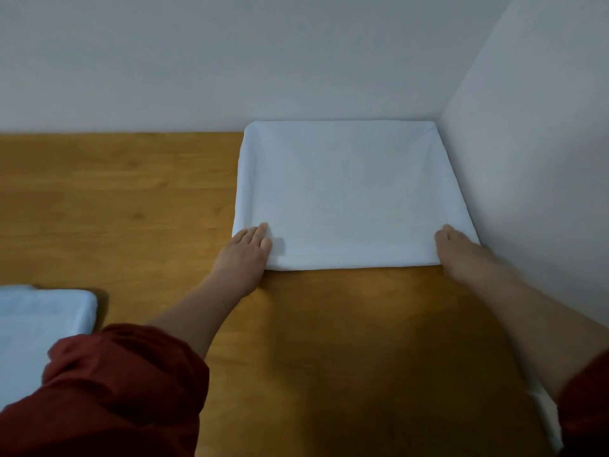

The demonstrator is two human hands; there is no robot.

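Two towel corners hide under left hand and right hand.

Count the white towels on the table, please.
2: the corner towel, touched by left hand and right hand; the left towel, partly cut off. More may be hidden.

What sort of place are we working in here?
Probably a plain indoor room set up for folding linen: a wooden tabletop pushed into a corner of bare white walls, a folded white towel under the left hand and right hand, and a second towel at the left.
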